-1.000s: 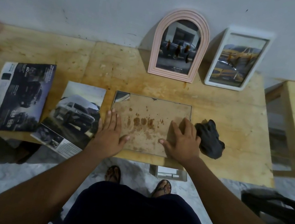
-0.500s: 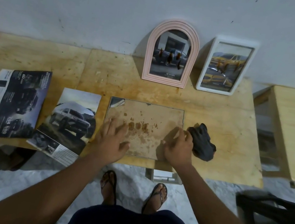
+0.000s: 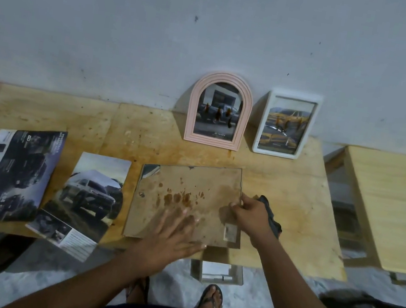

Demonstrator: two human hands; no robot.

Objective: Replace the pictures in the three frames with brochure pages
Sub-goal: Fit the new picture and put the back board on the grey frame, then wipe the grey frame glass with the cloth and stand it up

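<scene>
While the left hand (image 3: 172, 232) lies flat on the near half of the clear, frameless rectangular glass frame (image 3: 191, 186), its grip wide open with straight fingers, the right hand (image 3: 250, 215) pinches the frame's right edge. Brown blotches show through the frame, which lies on the stained wooden tabletop (image 3: 297, 196) just right of a car brochure page (image 3: 90, 196).

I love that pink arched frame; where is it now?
The pink arched frame stands at the back of the table against the wall, just left of the white frame, in the head view.
</scene>
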